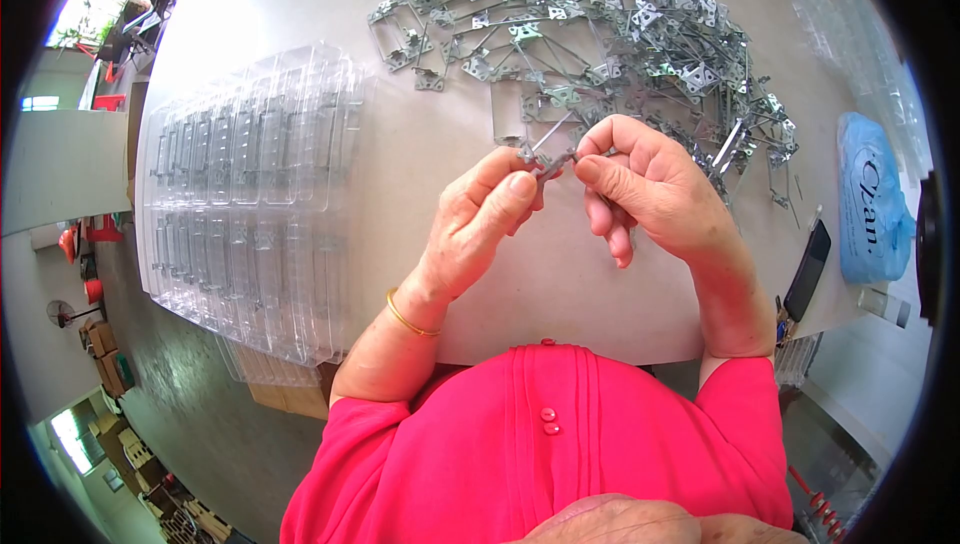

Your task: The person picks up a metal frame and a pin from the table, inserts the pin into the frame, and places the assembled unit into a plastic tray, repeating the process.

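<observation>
My left hand (pixel 483 206) pinches a small grey metal bracket with a thin rod (pixel 550 134) between thumb and fingers, above the table. Close beside it, my right hand (pixel 645 184) has thumb and forefinger pressed together at the bracket's right end; whatever small piece they grip is too small to name. The other fingers of that hand curl loosely below. Just beyond both hands lies a large tangled heap of similar metal brackets with rods (pixel 600 24), spread over the far side of the table.
Clear plastic trays (pixel 255 194) with metal parts in their slots are stacked at the left. On the right lie a dark phone (pixel 808 269) and a blue plastic bag (pixel 870 199). Clear plastic sheets (pixel 850 34) are at the far right. The pale table (pixel 420 134) ends near my body.
</observation>
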The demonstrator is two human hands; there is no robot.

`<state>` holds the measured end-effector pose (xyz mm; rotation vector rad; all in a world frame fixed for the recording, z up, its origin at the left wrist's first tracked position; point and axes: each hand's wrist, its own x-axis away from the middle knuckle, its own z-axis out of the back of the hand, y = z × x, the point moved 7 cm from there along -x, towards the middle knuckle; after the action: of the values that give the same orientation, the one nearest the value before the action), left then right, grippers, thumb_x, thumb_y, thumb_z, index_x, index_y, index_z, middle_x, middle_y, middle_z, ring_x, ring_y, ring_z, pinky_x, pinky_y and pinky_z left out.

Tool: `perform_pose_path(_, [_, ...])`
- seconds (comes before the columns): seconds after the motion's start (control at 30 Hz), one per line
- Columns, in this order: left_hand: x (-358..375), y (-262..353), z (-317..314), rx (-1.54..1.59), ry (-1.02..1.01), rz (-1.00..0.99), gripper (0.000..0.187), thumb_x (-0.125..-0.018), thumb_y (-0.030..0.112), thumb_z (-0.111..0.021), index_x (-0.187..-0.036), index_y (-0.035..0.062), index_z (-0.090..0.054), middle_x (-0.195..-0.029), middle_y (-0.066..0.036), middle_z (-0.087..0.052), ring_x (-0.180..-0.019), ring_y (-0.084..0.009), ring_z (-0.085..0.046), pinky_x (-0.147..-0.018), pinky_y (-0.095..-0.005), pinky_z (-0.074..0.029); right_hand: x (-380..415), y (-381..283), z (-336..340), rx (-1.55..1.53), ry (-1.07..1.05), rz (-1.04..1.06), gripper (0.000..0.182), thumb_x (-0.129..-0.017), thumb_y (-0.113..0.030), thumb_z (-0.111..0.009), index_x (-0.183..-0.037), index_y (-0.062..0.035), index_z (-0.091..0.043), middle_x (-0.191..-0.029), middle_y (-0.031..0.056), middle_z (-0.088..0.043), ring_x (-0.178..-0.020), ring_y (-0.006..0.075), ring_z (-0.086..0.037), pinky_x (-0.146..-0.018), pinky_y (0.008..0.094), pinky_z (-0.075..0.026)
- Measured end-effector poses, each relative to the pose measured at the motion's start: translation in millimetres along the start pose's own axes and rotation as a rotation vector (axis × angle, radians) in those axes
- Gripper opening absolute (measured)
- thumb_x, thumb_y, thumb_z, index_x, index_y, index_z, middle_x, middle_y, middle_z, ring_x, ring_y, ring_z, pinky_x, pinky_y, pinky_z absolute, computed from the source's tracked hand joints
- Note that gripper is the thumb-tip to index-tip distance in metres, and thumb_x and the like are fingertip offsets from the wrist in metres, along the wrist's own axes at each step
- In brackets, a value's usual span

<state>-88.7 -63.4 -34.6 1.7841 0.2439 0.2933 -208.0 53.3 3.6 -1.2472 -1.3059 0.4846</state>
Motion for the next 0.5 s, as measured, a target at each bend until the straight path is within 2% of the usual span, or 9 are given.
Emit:
perform_pose_path(0.1, [1.8, 6.7, -1.2, -0.121, 0.006, -0.071, 0.031, -0.106, 0.028, -0.056, -0.111, -0.0015, -0.065, -0.087, -0.001, -0.057, -0.072, -0.0085, -0.046, -0.066, -0.0252, -0.041, -1.8, 1.0, 1.5, -0.013, -0.003, 0.0, 0.027, -0.106, -0.024, -0.06, -0.112, 0.0013, -0.054, -0.072, 0.0064, -0.066, -0.051, 0.01, -0.062, -0.043, 0.025, -0.05])
perform_pose_path(0.2, [2.1, 10.6, -2.6, -0.198, 0.015, -0.133, 0.027, -0.103, 0.023, -0.06, -0.11, -0.0035, -0.063, -0.087, -0.004, -0.058, -0.071, -0.0108, -0.047, -0.065, -0.0265, -0.041, -3.2, -2.6, 3.6, -0.04, 0.04, 0.026, 0.021, -0.106, -0.021, -0.059, -0.113, -0.0021, -0.057, -0.072, 0.0051, -0.065, -0.05, 0.0091, -0.061, -0.043, 0.0239, -0.05])
perform_pose_path(0.23, [1.0, 9.0, -2.4, -0.198, 0.015, -0.133, 0.027, -0.103, 0.023, -0.06, -0.11, -0.0035, -0.063, -0.087, -0.004, -0.058, -0.071, -0.0108, -0.047, -0.065, -0.0265, -0.041, -4.5, -0.7, 3.8, -0.048, 0.008, -0.011, 0.022, -0.106, -0.022, -0.059, -0.114, -0.0024, -0.057, -0.073, 0.0051, -0.065, -0.05, 0.0093, -0.061, -0.044, 0.0239, -0.051])
perform_pose_path(0.27, [0.1, 12.0, -2.5, -0.265, 0.02, -0.217, 0.026, -0.102, 0.021, -0.062, -0.11, -0.0039, -0.063, -0.086, -0.006, -0.057, -0.071, -0.0117, -0.047, -0.064, -0.0271, -0.041, -4.9, 1.4, 2.9, -0.056, -0.023, -0.048, 0.023, -0.106, -0.023, -0.06, -0.116, -0.0026, -0.058, -0.073, 0.005, -0.065, -0.051, 0.0095, -0.061, -0.045, 0.0239, -0.052])
perform_pose_path(0.3, [0.3, 15.9, -3.2, -0.331, 0.024, -0.301, 0.025, -0.101, 0.019, -0.063, -0.11, -0.0043, -0.063, -0.085, -0.007, -0.057, -0.07, -0.0125, -0.048, -0.063, -0.0278, -0.042, -4.6, 1.0, 2.2, -0.056, -0.021, -0.049, 0.023, -0.106, -0.023, -0.06, -0.116, -0.0026, -0.058, -0.073, 0.005, -0.065, -0.051, 0.0095, -0.061, -0.045, 0.0239, -0.052])
perform_pose_path(0.5, [1.2, 23.9, -14.2, -0.462, -0.043, -0.381, 0.022, -0.097, 0.017, -0.066, -0.106, -0.0039, -0.064, -0.082, -0.01, -0.055, -0.064, -0.0166, -0.051, -0.059, -0.0299, -0.042, -5.7, 0.8, 5.9, -0.072, -0.081, -0.039, 0.027, -0.104, -0.031, -0.062, -0.109, -0.0049, -0.062, -0.08, 0.007, -0.069, -0.06, 0.012, -0.069, -0.053, 0.0265, -0.058])
